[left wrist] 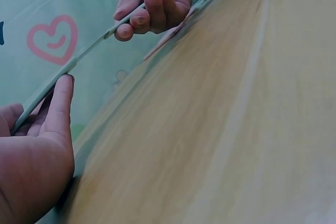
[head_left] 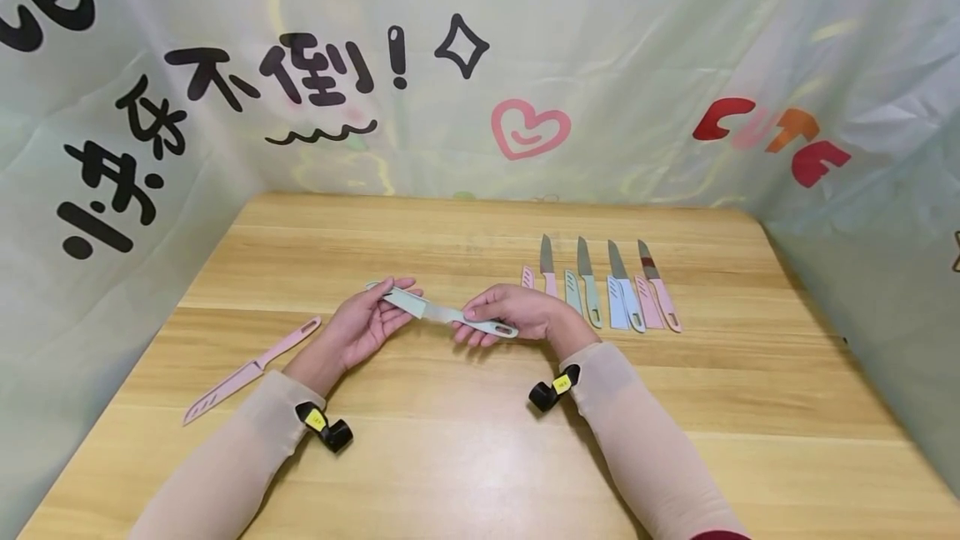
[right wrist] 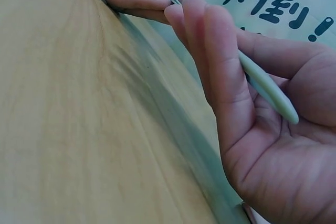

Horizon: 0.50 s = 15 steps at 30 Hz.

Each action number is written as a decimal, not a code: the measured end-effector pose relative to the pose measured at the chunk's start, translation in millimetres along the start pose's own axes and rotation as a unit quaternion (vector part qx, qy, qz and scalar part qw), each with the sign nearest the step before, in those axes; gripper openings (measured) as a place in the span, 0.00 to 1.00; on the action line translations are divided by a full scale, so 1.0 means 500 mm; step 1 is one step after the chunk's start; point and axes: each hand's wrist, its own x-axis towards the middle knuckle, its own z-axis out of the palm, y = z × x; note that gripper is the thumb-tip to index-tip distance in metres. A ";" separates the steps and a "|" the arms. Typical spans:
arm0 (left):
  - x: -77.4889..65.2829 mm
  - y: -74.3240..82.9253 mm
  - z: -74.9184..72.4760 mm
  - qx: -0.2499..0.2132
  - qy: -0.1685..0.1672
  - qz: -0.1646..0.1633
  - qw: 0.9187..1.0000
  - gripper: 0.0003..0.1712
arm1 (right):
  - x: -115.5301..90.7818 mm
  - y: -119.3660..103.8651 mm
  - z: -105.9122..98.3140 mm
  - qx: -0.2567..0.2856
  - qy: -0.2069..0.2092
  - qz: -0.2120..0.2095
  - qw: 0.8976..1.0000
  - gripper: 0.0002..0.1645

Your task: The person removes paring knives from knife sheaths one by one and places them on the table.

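A pale green knife (head_left: 489, 327) is held above the table, its blade partly inside a pale green sheath (head_left: 406, 301). A short stretch of blade shows between sheath and handle. My left hand (head_left: 360, 330) pinches the sheath with the thumb on top and fingers beneath, palm turned up. My right hand (head_left: 521, 310) grips the handle between thumb and fingers. In the right wrist view, the handle's end (right wrist: 275, 95) lies against the right palm. The blade's tip is hidden in the sheath.
A pink sheathed knife (head_left: 240, 377) lies slantwise on the wooden table (head_left: 450, 457), beside my left forearm. Several unsheathed knives (head_left: 588, 282) lie in a row at the back right, each next to a sheath (head_left: 617, 303). A printed curtain (head_left: 600, 40) surrounds the table.
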 end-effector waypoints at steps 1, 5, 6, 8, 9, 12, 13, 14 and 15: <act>0.000 0.000 0.000 0.000 -0.001 0.000 1.000 0.20 | 0.000 0.000 0.000 -0.001 -0.001 0.000 1.000 0.20; -0.001 0.001 0.000 0.000 -0.005 0.004 1.000 0.20 | -0.001 -0.002 -0.002 -0.006 -0.002 -0.001 1.000 0.22; -0.001 0.001 0.000 0.002 -0.005 0.005 1.000 0.20 | -0.002 -0.003 -0.003 -0.008 -0.003 -0.002 1.000 0.22; -0.002 0.002 0.000 0.003 -0.008 0.006 1.000 0.20 | -0.003 -0.002 -0.004 -0.007 -0.001 -0.003 1.000 0.22; -0.002 0.002 0.000 0.003 -0.009 0.005 1.000 0.20 | -0.003 -0.002 -0.005 -0.008 -0.001 -0.005 1.000 0.22; -0.002 0.002 -0.001 0.003 -0.011 0.006 1.000 0.19 | -0.004 0.000 -0.007 -0.007 0.001 -0.009 1.000 0.22; -0.002 0.002 -0.001 0.001 -0.010 0.005 1.000 0.19 | -0.004 0.000 -0.008 -0.007 0.002 -0.009 1.000 0.22; -0.002 0.001 -0.001 0.000 -0.008 0.005 1.000 0.19 | -0.004 0.000 -0.009 -0.008 0.002 -0.009 1.000 0.22; -0.001 0.001 -0.002 -0.001 -0.006 0.005 1.000 0.19 | -0.004 0.000 -0.009 -0.009 0.003 -0.009 1.000 0.22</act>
